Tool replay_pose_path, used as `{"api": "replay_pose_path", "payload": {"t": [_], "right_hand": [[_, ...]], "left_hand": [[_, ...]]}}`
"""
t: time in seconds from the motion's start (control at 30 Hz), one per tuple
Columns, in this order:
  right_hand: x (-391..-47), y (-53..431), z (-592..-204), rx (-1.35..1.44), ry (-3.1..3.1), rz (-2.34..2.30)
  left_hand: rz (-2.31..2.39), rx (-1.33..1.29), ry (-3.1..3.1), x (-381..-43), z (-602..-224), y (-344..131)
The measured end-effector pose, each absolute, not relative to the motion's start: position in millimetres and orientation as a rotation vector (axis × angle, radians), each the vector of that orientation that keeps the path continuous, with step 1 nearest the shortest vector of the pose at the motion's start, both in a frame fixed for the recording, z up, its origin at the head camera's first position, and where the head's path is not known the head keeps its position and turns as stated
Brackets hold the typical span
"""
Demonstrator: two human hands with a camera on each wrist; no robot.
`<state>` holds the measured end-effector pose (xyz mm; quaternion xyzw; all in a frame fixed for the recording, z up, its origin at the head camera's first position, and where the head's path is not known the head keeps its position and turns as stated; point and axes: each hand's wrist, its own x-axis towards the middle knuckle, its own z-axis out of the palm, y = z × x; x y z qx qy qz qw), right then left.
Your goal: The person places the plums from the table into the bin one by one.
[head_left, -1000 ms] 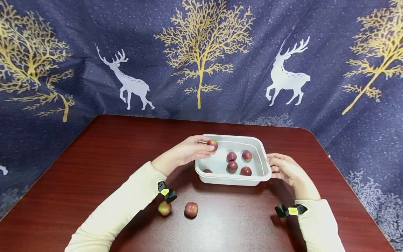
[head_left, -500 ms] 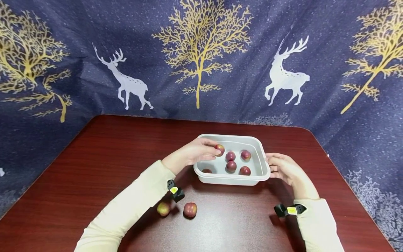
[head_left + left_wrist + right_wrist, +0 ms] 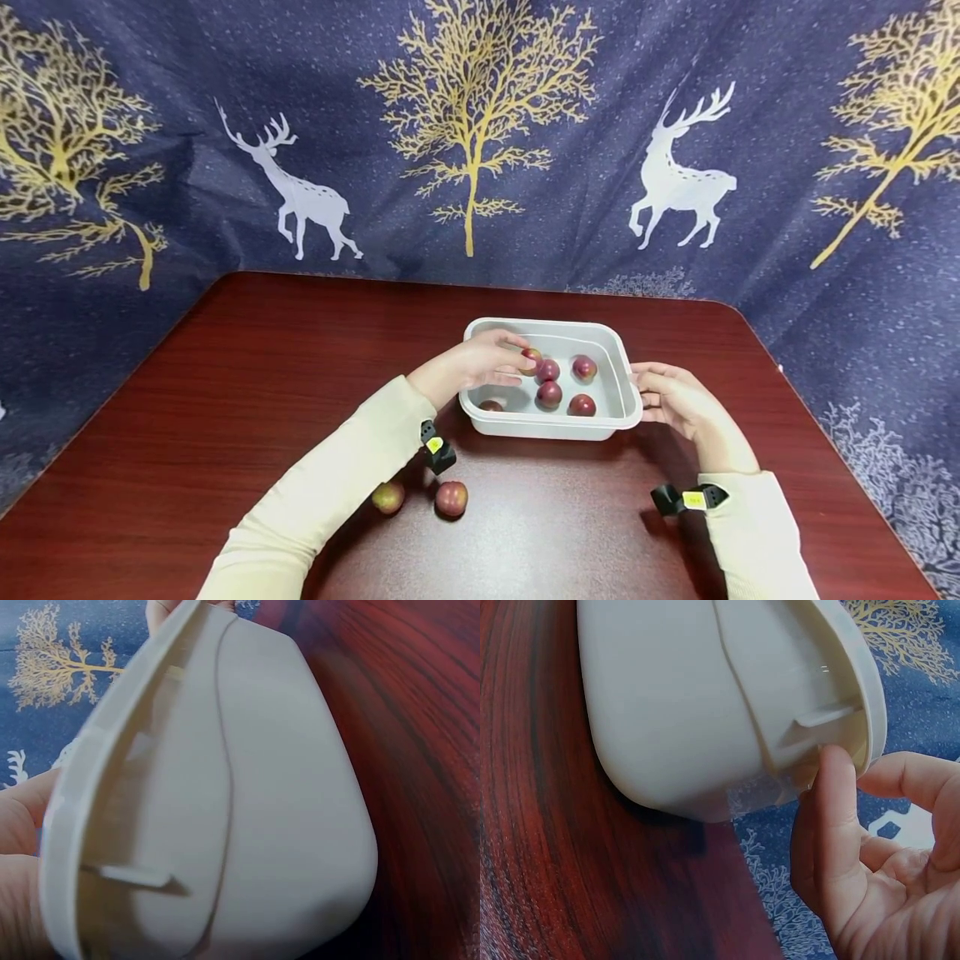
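In the head view, a white plastic bin (image 3: 543,427) stands on the dark red table with several reddish plums in it, such as a plum (image 3: 582,406) at the front right. Over the bin's left side, my left hand (image 3: 480,365) holds a red-yellow plum (image 3: 532,360) between thumb and fingers, close beside the plums in the middle. The left wrist view shows mostly the bin's outer wall (image 3: 292,765), so the held plum is hidden there. My right hand (image 3: 678,404) grips the bin's right rim; in the right wrist view its fingers (image 3: 836,802) reach under the rim (image 3: 874,697).
Two more plums lie on the table in front of the bin: a yellowish plum (image 3: 387,497) partly behind the left sleeve, and a red plum (image 3: 451,499). A blue cloth (image 3: 420,167) with deer and trees hangs behind the table (image 3: 337,333).
My left hand has moved right and a little lower into the bin, carrying the plum toward the middle plums. The right hand stays at the rim.
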<state>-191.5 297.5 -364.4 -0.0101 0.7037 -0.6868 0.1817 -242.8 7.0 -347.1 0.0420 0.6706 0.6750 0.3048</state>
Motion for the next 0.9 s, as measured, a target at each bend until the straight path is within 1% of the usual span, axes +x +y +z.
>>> {"api": "replay_pose_path", "payload": {"t": [0.3, 0.9], "right_hand": [[-190.8, 296.9, -363.0, -0.032, 1.942, -1.974], [-191.6, 295.1, -361.4, -0.018, 1.968, -1.946]], "left_hand": [[1.753, 0.042, 1.855, -247.5, -351.7, 15.8], [1.727, 0.023, 1.885, -248.6, -353.6, 18.1]]}}
